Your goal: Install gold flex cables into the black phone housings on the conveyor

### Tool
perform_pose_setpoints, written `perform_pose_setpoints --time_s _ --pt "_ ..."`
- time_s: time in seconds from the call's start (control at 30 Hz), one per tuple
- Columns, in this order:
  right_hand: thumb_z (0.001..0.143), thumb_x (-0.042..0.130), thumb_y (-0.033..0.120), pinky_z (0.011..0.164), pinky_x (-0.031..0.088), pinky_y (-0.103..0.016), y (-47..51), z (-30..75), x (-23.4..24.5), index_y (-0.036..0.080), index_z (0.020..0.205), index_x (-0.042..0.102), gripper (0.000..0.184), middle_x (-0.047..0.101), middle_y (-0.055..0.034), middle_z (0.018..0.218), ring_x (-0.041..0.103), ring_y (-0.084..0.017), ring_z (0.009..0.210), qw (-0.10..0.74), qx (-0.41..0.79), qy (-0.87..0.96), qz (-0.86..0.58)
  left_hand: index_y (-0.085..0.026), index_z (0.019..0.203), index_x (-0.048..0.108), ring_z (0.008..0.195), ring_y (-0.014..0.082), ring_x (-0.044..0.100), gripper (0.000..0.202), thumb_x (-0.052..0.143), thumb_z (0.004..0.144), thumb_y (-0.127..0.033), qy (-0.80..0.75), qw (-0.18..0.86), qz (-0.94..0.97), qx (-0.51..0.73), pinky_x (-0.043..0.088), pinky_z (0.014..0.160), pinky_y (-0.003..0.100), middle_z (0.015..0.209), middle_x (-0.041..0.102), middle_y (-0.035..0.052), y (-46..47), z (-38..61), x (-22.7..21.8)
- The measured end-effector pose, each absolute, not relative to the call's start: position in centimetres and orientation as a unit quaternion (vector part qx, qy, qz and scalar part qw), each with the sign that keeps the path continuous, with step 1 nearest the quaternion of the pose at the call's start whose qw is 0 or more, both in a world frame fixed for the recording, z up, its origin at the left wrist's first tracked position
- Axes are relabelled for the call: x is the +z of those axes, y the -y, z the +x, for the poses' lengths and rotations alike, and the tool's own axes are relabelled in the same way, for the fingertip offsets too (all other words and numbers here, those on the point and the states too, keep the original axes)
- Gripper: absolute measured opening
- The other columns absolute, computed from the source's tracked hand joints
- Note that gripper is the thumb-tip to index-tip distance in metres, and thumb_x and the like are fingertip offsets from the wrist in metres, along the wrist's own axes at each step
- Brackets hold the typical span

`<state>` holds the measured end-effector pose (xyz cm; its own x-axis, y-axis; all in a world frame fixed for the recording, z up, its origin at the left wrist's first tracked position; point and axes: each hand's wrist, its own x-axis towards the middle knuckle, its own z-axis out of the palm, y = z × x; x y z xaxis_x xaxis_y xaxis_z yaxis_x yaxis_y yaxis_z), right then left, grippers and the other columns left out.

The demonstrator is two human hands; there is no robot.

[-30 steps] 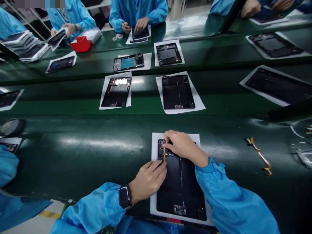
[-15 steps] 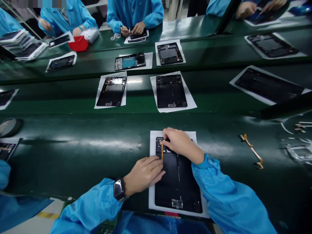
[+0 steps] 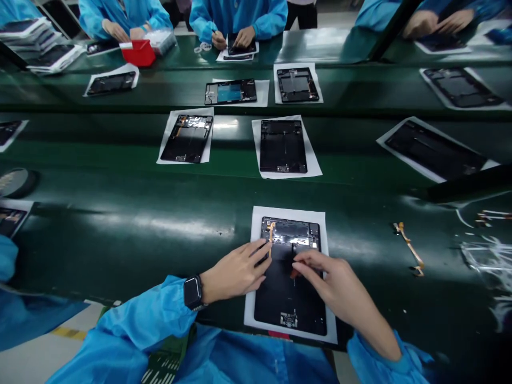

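In front of me a black tablet housing lies on a white sheet, its inside facing up. An orange flex cable runs along its upper left side. My left hand rests at the housing's left edge, fingers stretched out and tips by the cable's lower part, which they partly hide. Above the middle of the housing, my right hand pinches a small reddish-orange piece between thumb and forefinger. The fingers cover most of that piece, so its kind is unclear.
Another flex cable lies on the green bench to the right, near a pile of clear plastic pieces. Beyond, more housings on sheets, such as one housing, lie along the line. A round dark object is at left. Co-workers in blue sit opposite.
My right hand has moved from the housing's top left toward me and right, and now pinches a small reddish-orange piece. The cable's top end is uncovered. My left hand stays at the left edge.
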<state>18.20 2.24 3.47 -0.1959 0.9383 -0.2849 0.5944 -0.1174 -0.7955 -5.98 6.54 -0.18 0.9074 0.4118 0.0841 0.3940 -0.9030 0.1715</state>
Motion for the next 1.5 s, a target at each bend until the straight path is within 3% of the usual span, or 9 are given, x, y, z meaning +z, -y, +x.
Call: perform_pose_setpoints --time_s 0.13,0.3,0.4,0.53,0.73,1.17,1.4,1.5 --pt "0.098 0.048 0.041 0.057 0.051 -0.028 0.5 17.6 1.5 0.024 0.095 0.060 0.021 0.068 -0.0004 0.075 0.066 -0.018 0.065 0.237 0.418 0.607 -0.633 -0.004 0.124 0.055 0.140 0.0328 0.036 0.037 0.054 0.093 -0.024 -0.193 0.064 0.977 0.069 0.035 0.115 0.044 0.142 0.048 0.0200 -6.4 -6.1 -0.4" --pt "0.100 0.046 0.030 0.069 0.055 -0.031 1.3 15.9 1.3 0.023 0.116 0.053 0.019 0.069 -0.0060 0.097 0.069 -0.021 0.082 0.229 0.293 0.682 -0.630 -0.009 0.126 0.055 0.140 0.0276 0.037 0.037 0.052 0.094 -0.026 -0.191 0.144 0.964 0.113 0.039 0.114 0.041 0.143 0.049 0.0163 -7.2 -6.9 -0.8" --pt "0.101 0.043 0.023 0.071 0.055 -0.033 0.6 14.6 1.6 0.020 0.112 0.053 0.016 0.068 -0.0082 0.097 0.068 -0.022 0.083 0.195 0.220 0.750 -0.592 -0.012 0.137 0.046 0.139 0.0235 0.040 0.044 0.050 0.096 -0.027 -0.198 0.209 0.941 0.176 0.039 0.114 0.041 0.143 0.050 0.0136 -7.9 -7.8 -1.2" --pt "0.100 0.040 0.016 0.060 0.052 -0.031 -0.5 13.0 1.9 0.017 0.102 0.054 0.015 0.066 -0.0076 0.084 0.065 -0.021 0.069 0.135 0.164 0.804 -0.555 -0.013 0.140 0.042 0.142 0.0257 0.035 0.050 0.054 0.094 -0.027 -0.220 0.232 0.925 0.207 0.037 0.115 0.045 0.147 0.044 0.0148 -8.3 -8.4 -1.5" --pt "0.098 0.040 0.010 0.058 0.050 -0.029 -0.9 11.3 1.8 0.016 0.098 0.055 0.016 0.065 -0.0060 0.081 0.064 -0.018 0.065 0.127 0.154 0.815 -0.544 -0.011 0.132 0.047 0.139 0.0282 0.037 0.045 0.059 0.091 -0.027 -0.229 0.249 0.925 0.172 0.038 0.114 0.046 0.146 0.043 0.0182 -8.4 -8.4 -1.7" --pt "0.096 0.054 0.016 0.077 0.058 -0.030 0.8 12.1 1.0 0.021 0.113 0.058 0.018 0.071 -0.0062 0.101 0.070 -0.020 0.088 0.256 0.196 0.743 -0.586 -0.009 0.133 0.044 0.140 0.0302 0.035 0.056 0.067 0.087 -0.030 -0.228 0.242 0.928 0.165 0.034 0.116 0.047 0.146 0.042 0.0214 -8.3 -8.3 -1.6" --pt "0.097 0.051 0.015 0.076 0.058 -0.031 0.7 11.5 1.1 0.020 0.113 0.056 0.018 0.071 -0.0076 0.099 0.070 -0.020 0.087 0.235 0.176 0.773 -0.562 -0.007 0.132 0.045 0.140 0.0302 0.036 0.056 0.068 0.087 -0.029 -0.229 0.237 0.931 0.155 0.033 0.116 0.045 0.146 0.042 0.0208 -8.4 -8.3 -1.4" --pt "0.098 0.047 0.013 0.067 0.057 -0.030 0.2 10.9 1.4 0.017 0.108 0.057 0.014 0.070 -0.0079 0.089 0.069 -0.019 0.076 0.191 0.146 0.794 -0.559 -0.010 0.132 0.044 0.140 0.0286 0.036 0.055 0.069 0.087 -0.030 -0.233 0.243 0.928 0.159 0.034 0.116 0.045 0.146 0.043 0.0199 -8.4 -8.2 -1.3"
